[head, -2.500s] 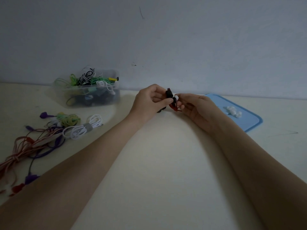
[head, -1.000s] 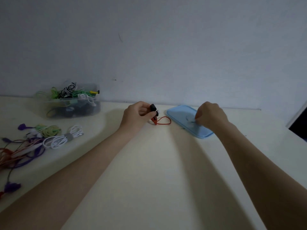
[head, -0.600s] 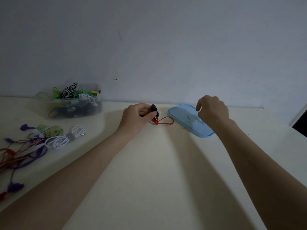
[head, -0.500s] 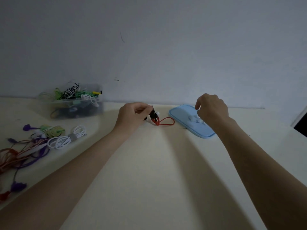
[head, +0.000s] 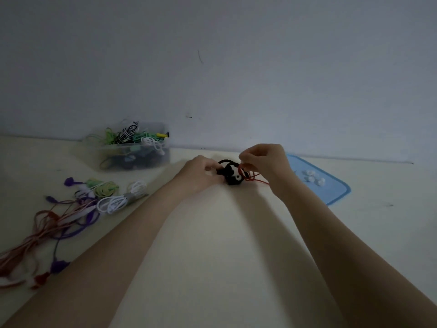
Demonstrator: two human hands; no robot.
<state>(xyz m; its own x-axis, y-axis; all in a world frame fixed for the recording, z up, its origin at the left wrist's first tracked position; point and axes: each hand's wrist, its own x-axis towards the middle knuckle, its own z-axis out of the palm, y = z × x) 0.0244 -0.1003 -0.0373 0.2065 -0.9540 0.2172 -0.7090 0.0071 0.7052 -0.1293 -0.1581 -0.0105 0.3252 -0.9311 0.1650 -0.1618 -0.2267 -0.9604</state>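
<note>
The left hand rests low on the table, its fingers curled in and pinching the left side of a black earphone. Its fingertips are turned away and mostly hidden, so the exact grip is hard to make out. The right hand is raised a little above it. Its thumb and forefinger are pinched on a red cord at the cord's upper left end, and its other fingers are curled.

The earphone sits between the two hands, near the far middle of the table. It is a dark, blurred lump whose parts are hard to separate. A black hook arcs over its top, and a small white tip on its lower right faces the camera. The red cord runs rightward from it in thin loops that slope slightly down, with the far end passing under the right wrist.

Just right of the right hand lies a blue lid, partly covered by it, with small white ear tips on it. To the left, against the wall, a clear box holds tangled cables. Nearer the camera lie a coiled white cable, a green cable and purple and pink cables, which are cut off at the left edge.
</note>
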